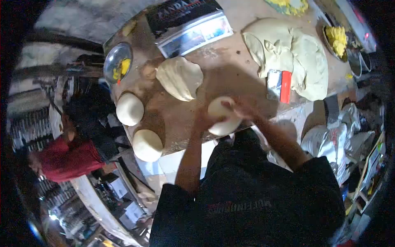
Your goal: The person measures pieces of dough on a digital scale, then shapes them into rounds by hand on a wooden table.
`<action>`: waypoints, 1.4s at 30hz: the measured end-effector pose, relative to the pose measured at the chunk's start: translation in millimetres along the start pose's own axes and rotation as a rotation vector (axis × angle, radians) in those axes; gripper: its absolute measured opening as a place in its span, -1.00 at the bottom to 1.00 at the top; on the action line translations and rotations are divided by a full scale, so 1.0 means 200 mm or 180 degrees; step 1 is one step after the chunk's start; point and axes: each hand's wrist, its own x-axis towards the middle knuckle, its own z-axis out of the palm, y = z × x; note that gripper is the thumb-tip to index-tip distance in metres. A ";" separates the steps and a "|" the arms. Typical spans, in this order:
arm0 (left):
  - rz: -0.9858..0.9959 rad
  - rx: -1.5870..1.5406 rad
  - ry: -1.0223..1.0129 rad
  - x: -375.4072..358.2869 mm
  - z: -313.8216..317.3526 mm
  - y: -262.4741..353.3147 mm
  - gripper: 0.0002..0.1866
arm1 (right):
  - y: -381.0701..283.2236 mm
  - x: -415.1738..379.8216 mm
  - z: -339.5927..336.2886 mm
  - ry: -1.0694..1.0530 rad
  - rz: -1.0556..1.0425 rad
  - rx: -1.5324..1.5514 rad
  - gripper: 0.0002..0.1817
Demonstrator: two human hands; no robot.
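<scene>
A pale dough ball (225, 108) lies at the front edge of the table, between my two hands. My left hand (206, 119) cups its left side, with the fingers reaching across its front. My right hand (243, 110) rests against its right side, fingertips on top. Both hands are somewhat blurred. Left of them is a folded, loose dough piece (180, 78). Two smooth round balls, a far dough ball (130, 109) and a near dough ball (147, 145), sit along the table's left edge. A large dough mass (288, 55) spreads at the right, with a red-handled dough scraper (279, 86) against it.
A metal bowl (118, 61) with yellow fat stands at the left; another bowl of yellow fat (335, 40) is at the right. A black-and-white carton (189, 24) lies at the back. A person in red (68, 160) is at the left. Silvery sacks (329, 144) stand at the right.
</scene>
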 end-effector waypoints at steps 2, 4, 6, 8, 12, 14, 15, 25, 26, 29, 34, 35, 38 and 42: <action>-0.0034 -0.0100 0.0106 -0.09 0.01 -0.01 0.01 | -0.39 -0.24 0.09 -0.0230 -0.0564 -0.0750 -0.29; 0.0344 0.0412 0.0909 -0.17 0.03 0.00 0.02 | -0.33 -0.22 0.16 0.0082 -0.1175 -0.1075 -0.42; 0.0564 0.0550 0.1416 -0.12 -0.02 0.05 -0.01 | -0.44 -0.17 0.12 0.0531 -0.1680 -0.1641 -0.52; 0.0750 0.0679 0.1929 -0.02 -0.06 0.03 -0.05 | -0.44 0.01 0.04 0.0728 -0.2092 -0.1720 -0.54; 0.0198 0.0155 0.0915 0.03 0.19 -0.63 -0.10 | -0.18 0.10 0.12 -0.0257 -0.1015 -0.1749 -0.59; -0.0385 0.0810 0.0763 -0.19 0.11 -0.27 -0.05 | -0.19 0.04 0.21 -0.0407 -0.1252 -0.2470 -0.59; 0.0039 0.1100 0.1506 -0.33 0.11 -0.14 -0.01 | -0.18 0.02 0.26 -0.0567 -0.1198 -0.2731 -0.59; -0.1001 -0.0323 0.1131 -0.44 -0.05 -0.17 -0.10 | 0.26 -0.09 -0.03 0.0871 -0.0507 -0.3725 -0.56; -0.0621 -0.1023 0.1308 -0.45 0.07 -0.23 -0.18 | 0.41 -0.10 -0.03 0.0852 -0.0334 -0.3158 -0.54; -0.1174 -0.2765 0.1207 -0.36 0.12 0.08 -0.27 | 0.50 -0.11 0.14 0.0632 0.0716 -0.2878 -0.42; -0.0526 -0.4094 0.1027 -0.22 0.13 -0.24 -0.24 | -0.37 0.05 0.20 0.0632 0.0899 0.2186 -0.34; -0.0524 -0.4096 0.1052 -0.25 0.06 -0.18 -0.24 | -0.45 0.07 0.19 0.0339 0.0535 0.2302 -0.34; -0.0281 -0.4118 0.1322 -0.35 -0.33 0.15 -0.14 | -0.63 0.18 0.19 -0.0571 -0.0590 0.2582 -0.33; 0.0261 -0.4239 0.2249 -0.23 -0.69 0.12 -0.10 | -0.58 0.26 0.22 0.0569 -0.1041 0.1797 -0.48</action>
